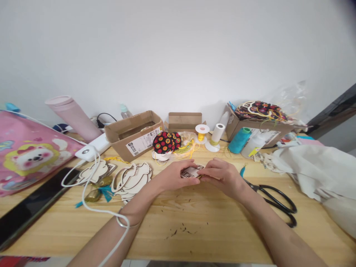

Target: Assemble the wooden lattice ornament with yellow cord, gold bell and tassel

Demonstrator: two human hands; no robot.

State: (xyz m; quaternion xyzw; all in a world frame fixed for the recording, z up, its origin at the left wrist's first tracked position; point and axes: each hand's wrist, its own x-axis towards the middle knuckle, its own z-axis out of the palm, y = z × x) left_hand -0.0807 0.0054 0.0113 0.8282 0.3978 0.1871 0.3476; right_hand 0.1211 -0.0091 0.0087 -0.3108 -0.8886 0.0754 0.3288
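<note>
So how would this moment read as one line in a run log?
left hand: holds black-and-white patterned piece | right hand: pinches its edge | nearby: black-handled scissors, wooden tabletop

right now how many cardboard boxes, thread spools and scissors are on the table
Cardboard boxes: 3
Thread spools: 3
Scissors: 1
Total: 7
</note>
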